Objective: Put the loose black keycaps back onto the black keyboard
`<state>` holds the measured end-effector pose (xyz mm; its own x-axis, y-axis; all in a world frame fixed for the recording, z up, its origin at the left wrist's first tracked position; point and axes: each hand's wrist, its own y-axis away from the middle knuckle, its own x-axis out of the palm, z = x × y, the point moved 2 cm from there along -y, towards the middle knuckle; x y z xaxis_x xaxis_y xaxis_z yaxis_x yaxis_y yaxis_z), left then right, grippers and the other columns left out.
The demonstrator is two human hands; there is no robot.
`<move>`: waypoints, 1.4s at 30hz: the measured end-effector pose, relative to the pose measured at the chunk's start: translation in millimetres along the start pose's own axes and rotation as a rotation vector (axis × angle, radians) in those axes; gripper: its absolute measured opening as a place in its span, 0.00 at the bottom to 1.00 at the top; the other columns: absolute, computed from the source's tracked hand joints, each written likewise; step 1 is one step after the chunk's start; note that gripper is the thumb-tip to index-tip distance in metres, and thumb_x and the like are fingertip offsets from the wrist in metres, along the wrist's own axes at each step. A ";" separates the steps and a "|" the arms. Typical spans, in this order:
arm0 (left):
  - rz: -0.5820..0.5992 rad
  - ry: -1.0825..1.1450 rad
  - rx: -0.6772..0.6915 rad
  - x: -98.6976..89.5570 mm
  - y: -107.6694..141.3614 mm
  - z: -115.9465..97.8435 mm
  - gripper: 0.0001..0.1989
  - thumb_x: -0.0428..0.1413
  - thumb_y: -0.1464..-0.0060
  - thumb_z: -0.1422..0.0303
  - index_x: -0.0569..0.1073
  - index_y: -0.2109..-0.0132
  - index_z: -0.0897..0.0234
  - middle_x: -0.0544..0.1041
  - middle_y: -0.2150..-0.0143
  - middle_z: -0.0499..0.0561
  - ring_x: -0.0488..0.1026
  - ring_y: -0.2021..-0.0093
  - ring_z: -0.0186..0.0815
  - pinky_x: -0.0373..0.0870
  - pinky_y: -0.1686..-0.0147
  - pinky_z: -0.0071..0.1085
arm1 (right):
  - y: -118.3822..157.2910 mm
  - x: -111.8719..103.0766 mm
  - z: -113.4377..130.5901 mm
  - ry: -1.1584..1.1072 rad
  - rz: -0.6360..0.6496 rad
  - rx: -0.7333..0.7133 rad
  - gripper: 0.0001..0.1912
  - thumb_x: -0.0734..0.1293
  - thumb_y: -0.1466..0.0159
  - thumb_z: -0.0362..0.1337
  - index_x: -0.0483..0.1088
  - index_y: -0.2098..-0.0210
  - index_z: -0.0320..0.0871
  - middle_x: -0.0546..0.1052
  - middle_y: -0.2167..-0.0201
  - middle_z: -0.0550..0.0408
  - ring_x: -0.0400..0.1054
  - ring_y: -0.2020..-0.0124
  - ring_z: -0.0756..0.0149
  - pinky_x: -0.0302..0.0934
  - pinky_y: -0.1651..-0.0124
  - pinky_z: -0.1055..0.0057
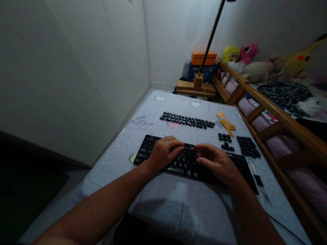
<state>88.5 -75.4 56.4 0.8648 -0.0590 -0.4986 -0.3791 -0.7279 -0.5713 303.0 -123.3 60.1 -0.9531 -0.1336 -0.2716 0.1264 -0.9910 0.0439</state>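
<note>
A black keyboard (pixel 176 169) lies across the padded cloth, with keycaps on its left part and dark bare stretches toward its right. Over its left middle, my left hand (pixel 165 152) is closed, thumb and forefinger together near the top rows; anything between them is hidden. My right hand (pixel 216 160) is bent above the keyboard's right middle, with what looks like a small black keycap (pixel 194 149) at its fingertips. Beyond the keyboard, loose keycaps (pixel 187 120) stand in rows. Smaller keycap groups (pixel 224 137) and a block of keycaps (pixel 247 146) lie at the right.
A yellow-handled brush (pixel 227 127) rests on an orange cloth (pixel 232 125). Right of the keyboard lies a thin wire tool with a dark grip (pixel 258 180). A cable (pixel 286 228) runs off lower right. A wooden bed rail (pixel 263 131) borders the right; white cabinets (pixel 122 61) stand left.
</note>
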 end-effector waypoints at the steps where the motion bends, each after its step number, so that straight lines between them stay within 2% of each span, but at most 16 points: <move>1: -0.012 -0.007 -0.008 -1.3 -0.2 1.4 0.05 0.57 0.42 0.71 0.78 0.62 0.64 0.80 0.66 0.52 0.76 0.64 0.34 0.72 0.61 0.30 | 2.6 -6.1 -0.8 0.036 -0.006 0.013 0.20 0.74 0.45 0.42 0.74 0.53 0.47 0.78 0.63 0.55 0.73 0.62 0.63 0.67 0.54 0.62; 4: -0.031 -0.031 -0.017 -4.5 -0.7 5.1 0.06 0.56 0.42 0.71 0.78 0.62 0.64 0.79 0.67 0.52 0.75 0.64 0.34 0.71 0.62 0.30 | 10.9 -26.9 -3.5 0.154 -0.033 0.040 0.21 0.73 0.44 0.44 0.74 0.51 0.47 0.80 0.59 0.53 0.74 0.58 0.59 0.67 0.51 0.59; 7: -0.047 -0.038 -0.015 -7.2 -1.6 8.0 0.06 0.55 0.42 0.70 0.78 0.63 0.65 0.78 0.68 0.52 0.75 0.65 0.33 0.71 0.63 0.30 | 17.8 -46.2 -7.1 0.327 -0.077 0.008 0.19 0.72 0.42 0.43 0.75 0.52 0.48 0.79 0.56 0.51 0.74 0.55 0.55 0.66 0.48 0.55; 11: -0.069 -0.087 -0.016 -14.3 -4.5 13.6 0.06 0.55 0.42 0.71 0.77 0.63 0.65 0.78 0.68 0.51 0.74 0.66 0.33 0.70 0.63 0.30 | 23.2 -58.1 -14.7 0.536 -0.129 -0.076 0.16 0.70 0.42 0.42 0.76 0.54 0.49 0.78 0.54 0.49 0.72 0.52 0.52 0.63 0.44 0.51; 15: -0.116 -0.182 -0.075 -32.8 -9.6 26.8 0.07 0.55 0.43 0.69 0.78 0.64 0.65 0.77 0.68 0.50 0.71 0.69 0.31 0.68 0.65 0.28 | 25.3 -56.4 -20.7 0.620 -0.107 -0.103 0.16 0.69 0.41 0.41 0.75 0.53 0.48 0.77 0.53 0.48 0.70 0.51 0.53 0.62 0.44 0.52; 19: -0.224 -0.277 -0.234 -56.6 -13.2 48.8 0.08 0.56 0.45 0.66 0.79 0.65 0.64 0.78 0.69 0.49 0.70 0.71 0.31 0.68 0.66 0.28 | 26.4 -54.8 -21.0 0.650 -0.078 -0.112 0.16 0.69 0.41 0.40 0.74 0.53 0.47 0.77 0.54 0.49 0.69 0.51 0.54 0.62 0.46 0.53; 23: -0.296 -0.270 -0.379 -69.8 -13.2 71.2 0.11 0.56 0.47 0.63 0.79 0.64 0.65 0.80 0.66 0.50 0.72 0.69 0.33 0.69 0.65 0.28 | 27.0 -53.7 -18.5 0.656 -0.064 -0.123 0.15 0.69 0.41 0.39 0.74 0.54 0.48 0.76 0.54 0.50 0.68 0.51 0.54 0.61 0.45 0.54; 27: -0.292 -0.260 -0.419 -70.9 -12.1 83.4 0.13 0.56 0.48 0.62 0.80 0.64 0.67 0.80 0.66 0.51 0.73 0.68 0.33 0.69 0.64 0.28 | 26.4 -49.1 -16.1 0.652 -0.026 -0.134 0.13 0.69 0.40 0.38 0.73 0.55 0.48 0.75 0.55 0.50 0.68 0.52 0.55 0.62 0.46 0.56; 33: -0.248 -0.277 -0.445 -67.4 -11.0 90.2 0.13 0.56 0.48 0.61 0.80 0.64 0.65 0.81 0.66 0.50 0.74 0.68 0.33 0.70 0.63 0.28 | 25.5 -44.1 -19.3 0.659 0.011 -0.104 0.15 0.68 0.40 0.36 0.71 0.52 0.46 0.74 0.55 0.50 0.67 0.52 0.57 0.61 0.47 0.58; 38: -0.247 -0.279 -0.444 -67.2 -10.9 95.5 0.13 0.56 0.48 0.60 0.80 0.64 0.64 0.81 0.66 0.49 0.74 0.68 0.34 0.71 0.61 0.30 | 24.8 -43.6 -19.5 0.656 0.031 -0.125 0.08 0.68 0.40 0.34 0.72 0.59 0.47 0.73 0.59 0.52 0.67 0.55 0.58 0.61 0.50 0.60; 42: -0.243 -0.266 -0.446 -66.1 -10.7 96.6 0.13 0.56 0.48 0.60 0.80 0.64 0.64 0.81 0.66 0.50 0.75 0.67 0.35 0.72 0.60 0.32 | 24.3 -42.9 -19.3 0.654 0.050 -0.153 0.06 0.68 0.39 0.34 0.72 0.61 0.47 0.73 0.59 0.52 0.66 0.55 0.59 0.61 0.50 0.60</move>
<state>3.6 2.2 32.4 0.7751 0.2780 -0.5673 0.0459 -0.9204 -0.3883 352.3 -141.8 54.2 -0.5882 -0.1082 -0.8014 0.2492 -0.9670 -0.0523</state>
